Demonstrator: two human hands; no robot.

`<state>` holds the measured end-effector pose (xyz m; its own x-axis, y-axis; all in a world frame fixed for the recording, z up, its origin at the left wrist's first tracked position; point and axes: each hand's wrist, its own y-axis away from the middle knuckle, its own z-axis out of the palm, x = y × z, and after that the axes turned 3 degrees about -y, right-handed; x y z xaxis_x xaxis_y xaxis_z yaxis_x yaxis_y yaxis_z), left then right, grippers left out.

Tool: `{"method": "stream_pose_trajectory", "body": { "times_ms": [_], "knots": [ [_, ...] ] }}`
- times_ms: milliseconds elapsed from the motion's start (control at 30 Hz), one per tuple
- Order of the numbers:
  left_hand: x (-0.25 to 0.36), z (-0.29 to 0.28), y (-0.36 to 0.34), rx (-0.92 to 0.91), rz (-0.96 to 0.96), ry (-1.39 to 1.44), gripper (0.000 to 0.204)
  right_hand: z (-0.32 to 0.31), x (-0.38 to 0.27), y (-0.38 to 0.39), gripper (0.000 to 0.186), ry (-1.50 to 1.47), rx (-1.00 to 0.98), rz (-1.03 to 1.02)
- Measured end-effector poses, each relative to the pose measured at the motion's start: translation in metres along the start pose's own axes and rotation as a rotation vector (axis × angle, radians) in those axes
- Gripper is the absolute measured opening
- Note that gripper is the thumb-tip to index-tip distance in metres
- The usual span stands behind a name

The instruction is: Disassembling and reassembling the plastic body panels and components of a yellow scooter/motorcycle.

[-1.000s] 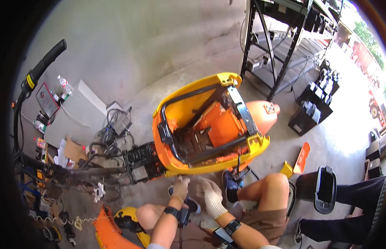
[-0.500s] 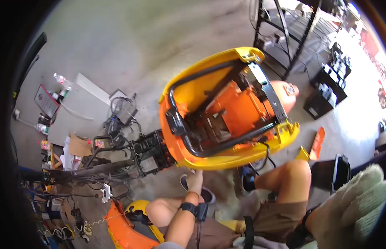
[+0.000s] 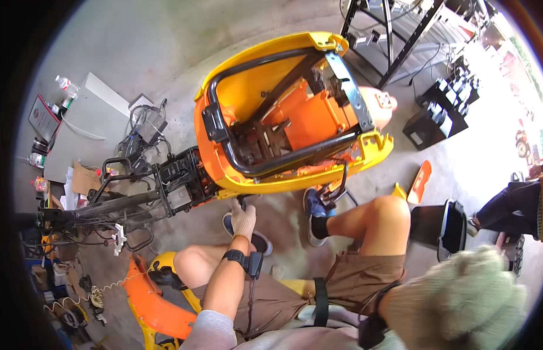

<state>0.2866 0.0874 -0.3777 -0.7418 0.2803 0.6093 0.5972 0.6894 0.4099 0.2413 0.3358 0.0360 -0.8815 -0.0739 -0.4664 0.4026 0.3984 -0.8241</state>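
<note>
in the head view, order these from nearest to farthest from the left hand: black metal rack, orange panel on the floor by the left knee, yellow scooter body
Measured from the gloved left hand:
1. Yellow scooter body, just above the hand; the hand reaches its lower edge.
2. Orange panel, on the floor to the lower left, by the knee.
3. Black metal rack, far off at the upper right.

At 9 o'clock on the floor there's a flattened brown cardboard piece (image 3: 85,178). Around 10, a dark framed sign with a red border (image 3: 43,117) and a clear plastic bottle (image 3: 66,86).
</note>
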Motion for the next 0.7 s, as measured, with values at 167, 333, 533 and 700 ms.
{"method": "stream_pose_trajectory", "body": {
  "times_ms": [167, 333, 533, 700],
  "knots": [
    [-0.024, 0.033, -0.016, 0.232, 0.236, -0.161, 0.063, 0.082, 0.038, 0.085, 0.018, -0.282, 0.095, 1.052],
    [-0.052, 0.053, -0.03, 0.124, 0.128, -0.456, 0.065, 0.199, 0.168, 0.22, 0.031, -1.252, 0.69, 1.888],
    [-0.092, 0.06, -0.04, -0.225, 0.327, -0.338, 0.051, 0.184, 0.213, 0.299, 0.034, -1.198, 1.003, 1.618],
    [-0.107, 0.073, -0.033, -0.252, 0.192, -0.28, 0.049, 0.163, 0.191, 0.296, 0.033, -1.082, 1.014, 1.646]
  ]
}}
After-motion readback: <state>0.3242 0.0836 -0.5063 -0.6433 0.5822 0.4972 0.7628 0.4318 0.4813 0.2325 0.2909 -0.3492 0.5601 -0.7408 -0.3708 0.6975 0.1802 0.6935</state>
